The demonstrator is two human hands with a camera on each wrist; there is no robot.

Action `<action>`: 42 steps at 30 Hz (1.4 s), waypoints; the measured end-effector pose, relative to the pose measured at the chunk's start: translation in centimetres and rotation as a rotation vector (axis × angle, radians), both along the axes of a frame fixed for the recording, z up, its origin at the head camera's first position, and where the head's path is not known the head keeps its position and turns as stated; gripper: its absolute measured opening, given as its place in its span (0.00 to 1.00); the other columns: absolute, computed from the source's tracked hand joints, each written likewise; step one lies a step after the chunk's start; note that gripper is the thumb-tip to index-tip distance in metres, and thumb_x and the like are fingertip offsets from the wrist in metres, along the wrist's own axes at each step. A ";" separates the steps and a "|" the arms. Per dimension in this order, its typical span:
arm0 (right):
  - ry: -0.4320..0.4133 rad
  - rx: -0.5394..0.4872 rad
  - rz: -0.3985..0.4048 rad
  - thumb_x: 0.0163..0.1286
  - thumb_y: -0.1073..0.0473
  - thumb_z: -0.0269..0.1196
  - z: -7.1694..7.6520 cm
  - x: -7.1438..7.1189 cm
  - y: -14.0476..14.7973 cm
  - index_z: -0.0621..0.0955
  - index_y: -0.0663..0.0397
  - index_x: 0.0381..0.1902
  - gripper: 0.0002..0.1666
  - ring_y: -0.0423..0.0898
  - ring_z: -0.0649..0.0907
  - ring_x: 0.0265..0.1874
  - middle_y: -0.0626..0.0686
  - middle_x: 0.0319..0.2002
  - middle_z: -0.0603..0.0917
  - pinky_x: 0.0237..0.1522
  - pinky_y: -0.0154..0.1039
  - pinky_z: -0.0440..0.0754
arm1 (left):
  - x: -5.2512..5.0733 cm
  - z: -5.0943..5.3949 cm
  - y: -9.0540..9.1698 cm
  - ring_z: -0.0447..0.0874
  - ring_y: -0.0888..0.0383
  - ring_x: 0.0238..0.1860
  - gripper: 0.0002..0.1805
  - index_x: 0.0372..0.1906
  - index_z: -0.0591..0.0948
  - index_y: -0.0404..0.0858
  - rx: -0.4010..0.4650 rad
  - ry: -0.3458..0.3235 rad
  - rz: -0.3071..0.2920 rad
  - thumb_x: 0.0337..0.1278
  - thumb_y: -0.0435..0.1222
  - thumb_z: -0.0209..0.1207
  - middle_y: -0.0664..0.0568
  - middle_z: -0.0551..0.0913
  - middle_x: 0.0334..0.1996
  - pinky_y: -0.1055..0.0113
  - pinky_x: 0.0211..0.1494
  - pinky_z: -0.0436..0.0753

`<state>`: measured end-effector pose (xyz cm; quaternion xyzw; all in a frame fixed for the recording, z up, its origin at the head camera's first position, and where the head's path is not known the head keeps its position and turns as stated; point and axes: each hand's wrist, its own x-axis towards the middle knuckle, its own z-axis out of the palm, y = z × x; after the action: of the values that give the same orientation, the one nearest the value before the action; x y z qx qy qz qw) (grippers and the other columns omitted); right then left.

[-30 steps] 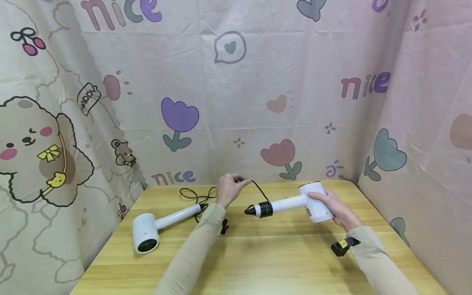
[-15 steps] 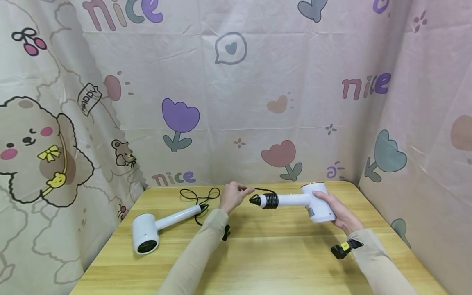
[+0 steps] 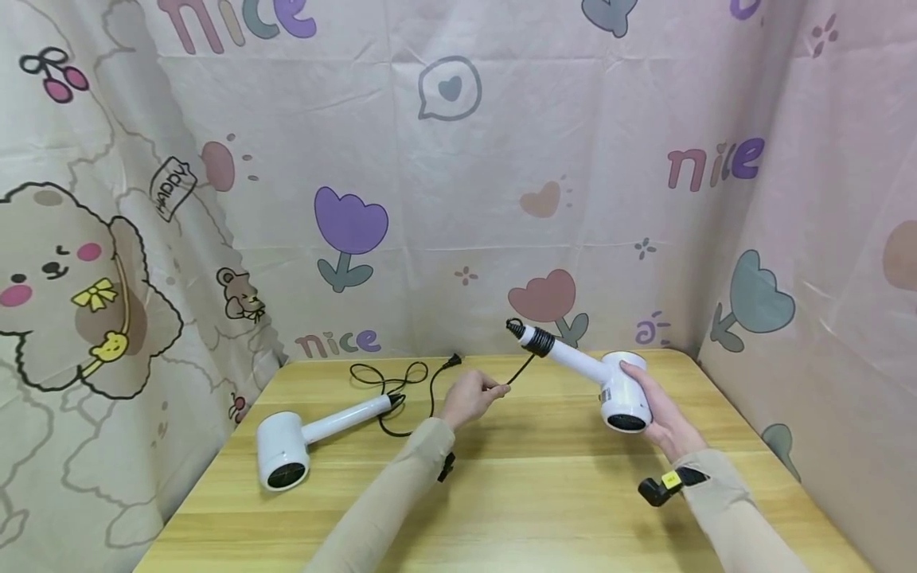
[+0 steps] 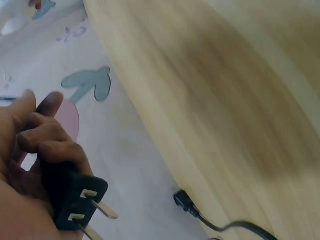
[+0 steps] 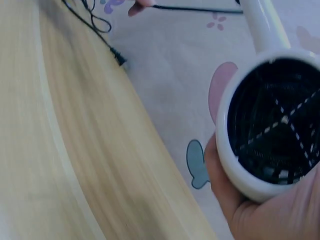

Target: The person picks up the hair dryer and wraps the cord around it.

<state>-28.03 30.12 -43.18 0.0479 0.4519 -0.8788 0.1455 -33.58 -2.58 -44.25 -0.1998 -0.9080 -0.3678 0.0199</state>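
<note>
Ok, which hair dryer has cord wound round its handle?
The hair dryer in the right hand: its cord is coiled round the handle. The other dryer lies on the table, cable loose.

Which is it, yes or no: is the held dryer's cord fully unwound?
No, the cord forms several turns around the handle.

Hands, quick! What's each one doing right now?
Left hand: closed, holding a black plug and cord.
Right hand: closed, holding the raised white hair dryer.
</note>
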 end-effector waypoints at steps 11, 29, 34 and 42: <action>-0.041 0.029 -0.236 0.72 0.46 0.59 0.5 -0.3 -1.4 0.64 0.46 0.51 0.20 0.39 0.84 0.31 0.44 0.31 0.84 0.38 0.33 0.85 | 2.2 -0.3 1.4 0.66 0.67 0.17 0.15 0.46 0.88 0.44 -0.028 0.127 -0.090 0.68 0.47 0.57 0.57 0.84 0.22 0.72 0.22 0.70; 0.070 0.745 -0.503 0.61 0.34 0.66 -0.9 -0.1 -3.3 0.57 0.61 0.72 0.55 0.36 0.80 0.29 0.52 0.46 0.76 0.33 0.33 0.83 | 3.7 1.9 1.5 0.70 0.65 0.19 0.13 0.39 0.84 0.39 0.335 0.143 -0.062 0.71 0.42 0.54 0.52 0.78 0.22 0.72 0.21 0.73; 0.157 0.839 -0.458 0.62 0.37 0.66 -0.8 0.2 -4.0 0.57 0.62 0.71 0.53 0.39 0.80 0.32 0.61 0.54 0.73 0.35 0.35 0.84 | 3.3 2.5 1.9 0.84 0.49 0.31 0.16 0.42 0.80 0.33 0.558 -0.008 -0.050 0.74 0.43 0.51 0.43 0.84 0.31 0.67 0.26 0.82; 0.244 0.839 -0.376 0.63 0.41 0.68 -0.8 0.8 -5.1 0.59 0.60 0.69 0.49 0.44 0.82 0.34 0.63 0.55 0.73 0.35 0.42 0.86 | 3.2 2.8 2.8 0.87 0.51 0.36 0.15 0.40 0.81 0.34 0.723 -0.065 0.075 0.74 0.41 0.50 0.44 0.86 0.35 0.66 0.39 0.86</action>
<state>-27.21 24.98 -43.95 0.0799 0.7653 -0.6305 -0.1019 -30.41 0.24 -41.42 -0.1346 -0.7260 -0.6703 0.0738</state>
